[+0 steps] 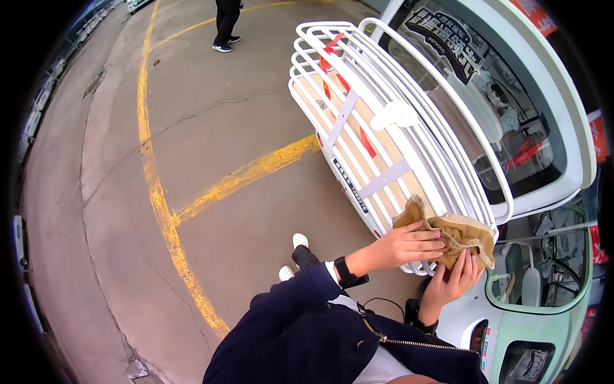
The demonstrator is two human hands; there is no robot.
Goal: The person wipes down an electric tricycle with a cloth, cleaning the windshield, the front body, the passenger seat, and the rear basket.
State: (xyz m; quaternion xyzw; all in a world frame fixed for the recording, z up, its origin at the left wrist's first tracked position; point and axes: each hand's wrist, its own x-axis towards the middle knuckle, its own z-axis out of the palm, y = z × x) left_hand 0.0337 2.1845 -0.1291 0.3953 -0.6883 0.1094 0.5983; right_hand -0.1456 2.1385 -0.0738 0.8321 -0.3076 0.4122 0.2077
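Observation:
A brown cloth (pixel 457 233) with pale edges lies bunched over the near end of a white tubular rack (pixel 409 147). My left hand (pixel 406 245) presses onto the cloth from the left, its fingers together and gripping a fold. Just below it, my right hand (pixel 453 280) has its fingertips on the cloth's lower edge, pinching it with the thumb at the left. The cloth hides the rack tubes beneath. Farther along the rack, a crumpled white cloth or glove (pixel 393 115) rests on the tubes, and a red ribbon (pixel 329 54) is tied around them.
The rack is at the rear of a pale green and white car (pixel 543 333), beneath its raised rear window (pixel 480 83). A licence plate (pixel 350 184) sits along the rack's outer side. Yellow lines (pixel 246 179) cross the pavement. Another person (pixel 227 22) stands in the distance.

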